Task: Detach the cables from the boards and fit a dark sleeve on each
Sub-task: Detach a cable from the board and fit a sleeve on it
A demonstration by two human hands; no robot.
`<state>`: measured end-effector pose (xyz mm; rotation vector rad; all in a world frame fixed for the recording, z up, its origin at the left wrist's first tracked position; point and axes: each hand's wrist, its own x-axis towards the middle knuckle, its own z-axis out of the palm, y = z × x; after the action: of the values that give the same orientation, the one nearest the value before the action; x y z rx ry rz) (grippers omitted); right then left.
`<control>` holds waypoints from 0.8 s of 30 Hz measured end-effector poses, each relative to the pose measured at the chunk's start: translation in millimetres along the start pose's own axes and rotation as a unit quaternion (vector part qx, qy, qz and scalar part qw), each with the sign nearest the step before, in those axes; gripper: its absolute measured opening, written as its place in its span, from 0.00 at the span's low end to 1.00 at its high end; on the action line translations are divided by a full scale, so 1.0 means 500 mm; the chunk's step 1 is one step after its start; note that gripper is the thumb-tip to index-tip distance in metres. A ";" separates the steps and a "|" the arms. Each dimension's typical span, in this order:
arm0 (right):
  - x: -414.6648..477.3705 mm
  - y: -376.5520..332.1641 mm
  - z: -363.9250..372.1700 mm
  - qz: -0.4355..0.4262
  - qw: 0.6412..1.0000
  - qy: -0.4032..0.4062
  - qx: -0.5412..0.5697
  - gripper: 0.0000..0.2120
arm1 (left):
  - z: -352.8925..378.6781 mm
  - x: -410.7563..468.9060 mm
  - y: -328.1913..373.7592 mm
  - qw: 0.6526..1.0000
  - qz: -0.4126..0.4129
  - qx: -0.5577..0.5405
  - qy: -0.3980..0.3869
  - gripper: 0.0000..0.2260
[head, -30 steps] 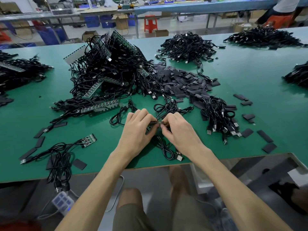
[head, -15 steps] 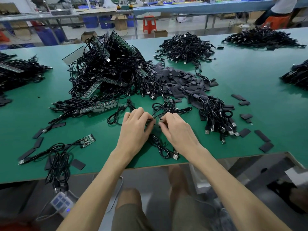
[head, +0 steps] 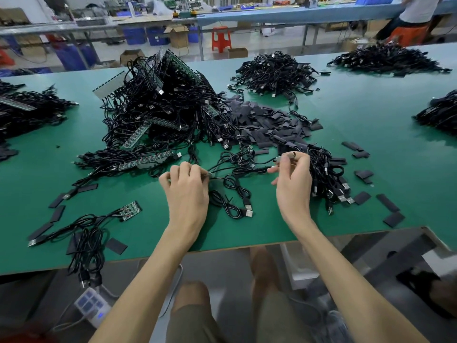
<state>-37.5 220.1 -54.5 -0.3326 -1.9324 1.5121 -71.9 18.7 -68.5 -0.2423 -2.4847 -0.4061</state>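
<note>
As the thin black cable [head: 264, 162] hangs limp and light over the green worktop [head: 371, 134], the left hand [head: 186, 191] pinches its wire in a narrow grip and the right hand [head: 293, 186] its stiff pale end, likely the surer place to hold

No writing can be read anywhere — the boards [head: 146, 162] just beyond the left hand [head: 186, 191] and the cardboard boxes [head: 178, 35] far behind it are too small and blurred for lettering.
</note>
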 end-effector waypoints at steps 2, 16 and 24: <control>-0.001 0.002 0.002 -0.010 1.000 -0.003 -0.007 0.05 | -0.001 0.000 0.005 1.000 0.020 -0.003 0.012 0.08; 0.003 0.002 -0.003 -0.019 0.995 0.072 0.068 0.09 | -0.013 0.003 0.006 0.999 -0.015 -0.024 -0.023 0.26; 0.000 0.006 0.002 -0.055 0.997 0.042 0.030 0.04 | 0.000 0.004 0.022 0.962 0.215 -0.110 -0.126 0.14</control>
<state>-38.6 220.1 -57.4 -0.2548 -1.8076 1.4582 -70.8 29.1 -64.7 -0.9573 -2.5305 -0.4882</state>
